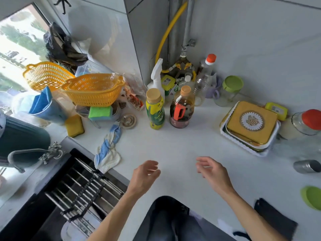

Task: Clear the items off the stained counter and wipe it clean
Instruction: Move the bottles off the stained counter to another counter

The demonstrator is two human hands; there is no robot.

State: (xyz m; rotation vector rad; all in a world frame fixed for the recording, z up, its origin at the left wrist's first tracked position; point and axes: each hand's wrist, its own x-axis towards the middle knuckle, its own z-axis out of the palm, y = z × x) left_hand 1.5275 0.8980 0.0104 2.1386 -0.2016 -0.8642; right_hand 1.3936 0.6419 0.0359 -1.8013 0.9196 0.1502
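Left hand (145, 176): bare, held above white counter (173, 146) near its front edge; fingers loosely curved and spread, holding nothing.
Right hand (212, 173): bare, level with left hand and well apart from it; fingers relaxed, slightly bent, holding nothing.
Blue-and-white crumpled cloth (108, 150): lying on counter beside black sink (57, 197), lower end draped over sink's rim; left of left hand.
Yellow-green plastic bottle with tan cap (154, 108): upright on counter, beyond both hands.
Dark-liquid bottle with red handle and tan cap (182, 106): upright, just right of yellow-green bottle.
White spray bottle (157, 75): upright behind the two bottles, in the wall corner among other containers.
Gold square tin in white ridged tray (250, 126): on counter to the right, near the wall.
Clear jar with green lid (229, 89): upright by the wall, behind gold tin.
Orange perforated plastic baskets (93, 89): two, at far left; nearer one perched on a container holding a green-and-blue sponge (99, 113).
Yellow sponge (74, 126): flat on counter, left of cloth.
Round metal drain strainer (128, 120): on counter, just above cloth's upper end.
Metal cylinder (306, 166): on its side at right edge.
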